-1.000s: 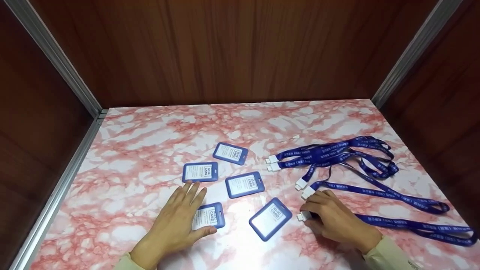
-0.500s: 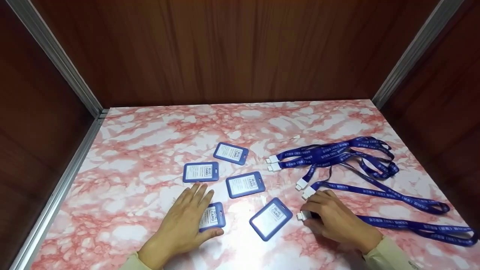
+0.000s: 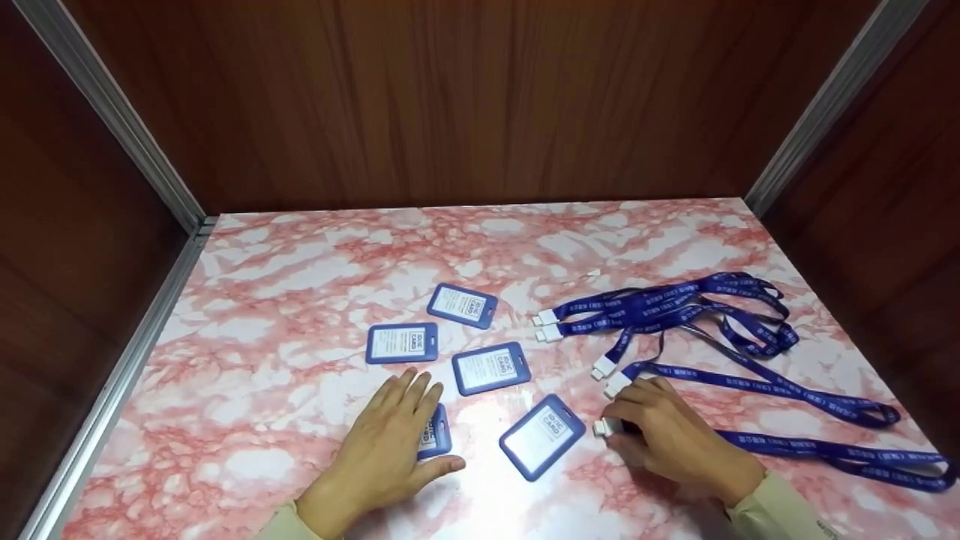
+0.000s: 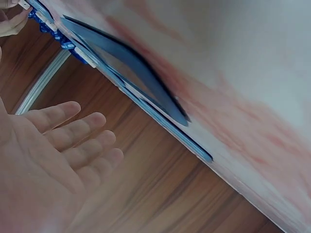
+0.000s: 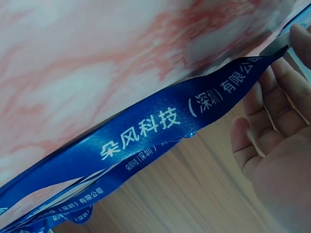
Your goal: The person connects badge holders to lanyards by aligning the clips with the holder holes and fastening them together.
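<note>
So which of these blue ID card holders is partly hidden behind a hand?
The near-left holder: the left hand blocks part of it in the head view, while the other four holders show whole.

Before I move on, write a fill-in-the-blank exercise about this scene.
Counting the partly covered one, ____ card holders lie on the table.
The lanyards are coloured ____.
The right hand holds a clip coloured ____.
The left hand is nearer the card holders than the ____.

Missing words: five; blue; white; lanyards.
</note>
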Action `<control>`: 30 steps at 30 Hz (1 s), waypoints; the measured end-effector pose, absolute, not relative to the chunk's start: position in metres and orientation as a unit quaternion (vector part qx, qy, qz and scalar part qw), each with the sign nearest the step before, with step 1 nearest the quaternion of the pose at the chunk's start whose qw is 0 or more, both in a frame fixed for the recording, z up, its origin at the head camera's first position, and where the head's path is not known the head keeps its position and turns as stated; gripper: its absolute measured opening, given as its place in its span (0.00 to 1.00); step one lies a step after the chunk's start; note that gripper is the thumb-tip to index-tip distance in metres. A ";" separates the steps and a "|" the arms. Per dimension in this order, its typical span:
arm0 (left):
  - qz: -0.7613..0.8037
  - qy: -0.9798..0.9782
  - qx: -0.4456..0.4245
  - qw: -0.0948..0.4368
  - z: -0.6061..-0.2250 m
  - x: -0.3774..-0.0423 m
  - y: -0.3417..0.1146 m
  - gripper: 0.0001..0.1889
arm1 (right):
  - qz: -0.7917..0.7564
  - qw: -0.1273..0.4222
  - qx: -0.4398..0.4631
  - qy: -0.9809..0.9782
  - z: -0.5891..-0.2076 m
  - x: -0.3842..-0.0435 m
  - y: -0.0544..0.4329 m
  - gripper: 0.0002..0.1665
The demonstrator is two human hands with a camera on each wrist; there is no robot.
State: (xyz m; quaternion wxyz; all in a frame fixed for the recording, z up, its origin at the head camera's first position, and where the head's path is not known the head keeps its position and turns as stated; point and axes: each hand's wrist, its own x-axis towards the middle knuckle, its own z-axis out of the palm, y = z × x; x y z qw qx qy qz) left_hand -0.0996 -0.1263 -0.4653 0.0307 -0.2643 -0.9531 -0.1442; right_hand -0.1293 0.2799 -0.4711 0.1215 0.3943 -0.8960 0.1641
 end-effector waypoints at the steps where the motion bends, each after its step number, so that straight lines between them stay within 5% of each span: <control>1: -0.144 -0.953 -0.266 0.032 -0.465 -0.099 -0.125 0.51 | 0.164 0.122 0.394 -0.896 -0.471 -0.129 0.280 0.14; 19: -0.101 -0.943 -0.315 0.033 -0.458 -0.103 -0.094 0.50 | 0.163 0.135 0.390 -0.896 -0.470 -0.130 0.278 0.13; 30: -0.064 -0.928 -0.358 0.081 -0.455 -0.106 -0.071 0.47 | 0.158 0.121 0.373 -0.906 -0.469 -0.130 0.277 0.13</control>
